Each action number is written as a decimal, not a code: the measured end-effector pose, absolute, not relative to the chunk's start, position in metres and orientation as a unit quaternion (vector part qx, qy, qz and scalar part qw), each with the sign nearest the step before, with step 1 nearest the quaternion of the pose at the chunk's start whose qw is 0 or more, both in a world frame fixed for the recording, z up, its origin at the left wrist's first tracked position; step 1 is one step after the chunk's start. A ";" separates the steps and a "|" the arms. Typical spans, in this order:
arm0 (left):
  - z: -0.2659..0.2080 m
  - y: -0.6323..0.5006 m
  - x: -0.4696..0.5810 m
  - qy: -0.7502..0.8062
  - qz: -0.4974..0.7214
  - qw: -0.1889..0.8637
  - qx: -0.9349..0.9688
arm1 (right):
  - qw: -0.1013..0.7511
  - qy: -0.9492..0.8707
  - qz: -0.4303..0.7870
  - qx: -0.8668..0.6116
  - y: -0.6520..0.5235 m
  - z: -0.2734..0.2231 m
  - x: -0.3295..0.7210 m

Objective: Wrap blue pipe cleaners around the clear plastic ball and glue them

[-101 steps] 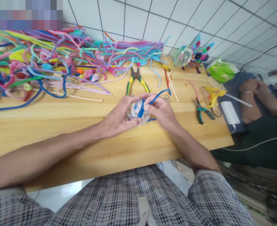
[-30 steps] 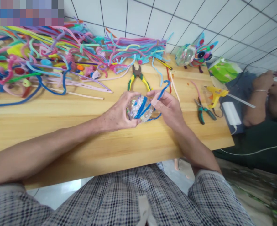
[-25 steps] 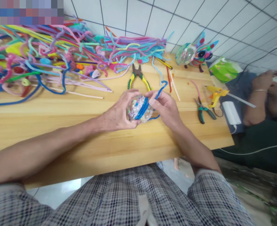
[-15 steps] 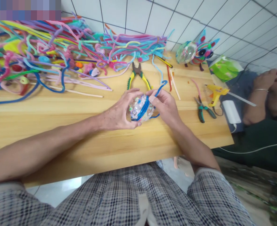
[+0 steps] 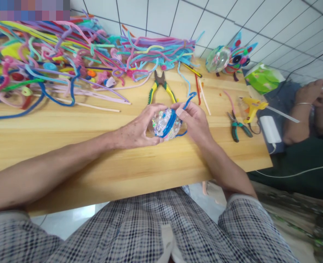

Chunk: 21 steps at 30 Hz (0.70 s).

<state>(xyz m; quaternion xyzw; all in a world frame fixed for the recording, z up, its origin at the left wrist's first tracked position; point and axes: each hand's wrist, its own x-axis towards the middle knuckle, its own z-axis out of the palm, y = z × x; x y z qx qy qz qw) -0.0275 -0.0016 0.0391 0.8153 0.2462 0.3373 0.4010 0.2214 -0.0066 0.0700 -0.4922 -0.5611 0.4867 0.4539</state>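
A clear plastic ball point(image 5: 159, 123) with shiny, colourful bits inside is held above the wooden table. My left hand point(image 5: 139, 128) wraps round its left side, thumb below and fingers on top. A blue pipe cleaner point(image 5: 170, 123) runs round the ball's middle, one end curling up to a hook and another sticking out low on the right. My right hand point(image 5: 194, 120) pinches the pipe cleaner at the ball's upper right, between thumb and forefinger. Just beyond the ball lie yellow-and-green pliers point(image 5: 161, 86), jaws pointing away from me.
Many coloured pipe cleaners point(image 5: 54, 65) cover the back left of the table point(image 5: 101, 171). At the back right stands a decorated animal figure point(image 5: 232, 60). Small teal pliers point(image 5: 237, 128), a yellow glue gun point(image 5: 253, 109) and a white box point(image 5: 270, 129) lie right. Another person's arms point(image 5: 301, 113) rest beyond.
The ball has turned slightly in my hands, and the blue band now sits a little further right and looks broader. My right hand has shifted slightly right, still pinching.
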 end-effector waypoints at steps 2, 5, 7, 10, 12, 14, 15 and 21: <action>0.038 -0.001 -0.027 0.243 0.347 0.400 0.813 | 0.456 -0.561 0.487 -0.490 -0.006 0.070 0.222; 0.036 0.001 -0.028 0.237 0.346 0.402 0.814 | 0.459 -0.561 0.486 -0.489 -0.005 0.068 0.222; 0.036 0.003 -0.028 0.231 0.337 0.404 0.818 | 0.458 -0.558 0.485 -0.493 -0.005 0.067 0.222; 0.036 0.005 -0.030 0.220 0.325 0.404 0.827 | 0.462 -0.544 0.491 -0.500 -0.004 0.065 0.221; 0.037 0.007 -0.031 0.210 0.317 0.400 0.834 | 0.463 -0.535 0.499 -0.500 -0.003 0.065 0.221; 0.037 0.008 -0.032 0.200 0.311 0.399 0.839 | 0.466 -0.527 0.506 -0.499 -0.002 0.064 0.221; 0.037 0.009 -0.033 0.198 0.309 0.401 0.839 | 0.468 -0.523 0.508 -0.500 -0.002 0.064 0.221; 0.036 0.009 -0.032 0.216 0.308 0.420 0.825 | 0.471 -0.498 0.520 -0.509 0.001 0.064 0.221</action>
